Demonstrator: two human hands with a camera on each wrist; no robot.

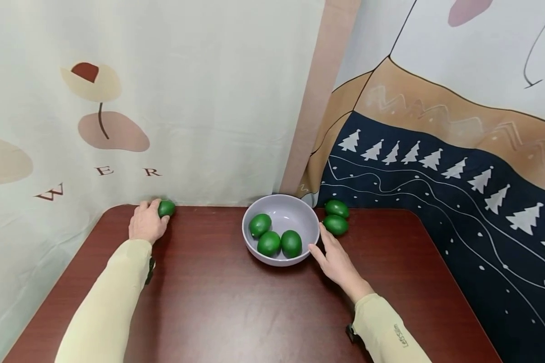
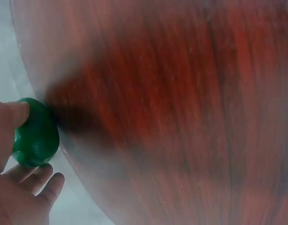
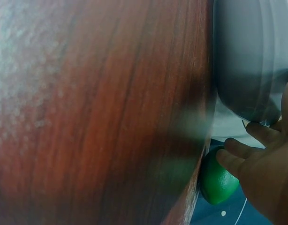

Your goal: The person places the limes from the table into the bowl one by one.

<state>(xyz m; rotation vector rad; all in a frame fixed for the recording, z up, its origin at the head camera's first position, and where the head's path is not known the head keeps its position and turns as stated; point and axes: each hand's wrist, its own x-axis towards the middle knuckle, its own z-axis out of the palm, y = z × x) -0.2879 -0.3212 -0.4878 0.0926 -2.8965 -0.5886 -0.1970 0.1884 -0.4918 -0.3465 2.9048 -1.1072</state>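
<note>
On the reddish-brown table (image 1: pixel 227 307), the right hand (image 1: pixel 338 261), fingers loosely extended, touches the right side of a grey bowl (image 1: pixel 290 218) holding three green limes (image 1: pixel 291 244). Two more limes (image 1: pixel 335 225) lie just beside it. At the far left edge, the left hand (image 1: pixel 147 223) grips another lime (image 1: pixel 167 207) before a pale curtain (image 1: pixel 209 116).

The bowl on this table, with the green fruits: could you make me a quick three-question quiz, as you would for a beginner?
1. How many green fruits lie inside the bowl?
2. True or false: the left hand is reaching into the bowl.
3. In the head view, the loose pair of fruits lies: A) left of the bowl; B) right of the bowl; C) underneath the bowl.

Key: 1. Three. 2. False; it holds a separate green fruit, away from the bowl. 3. B.
</note>
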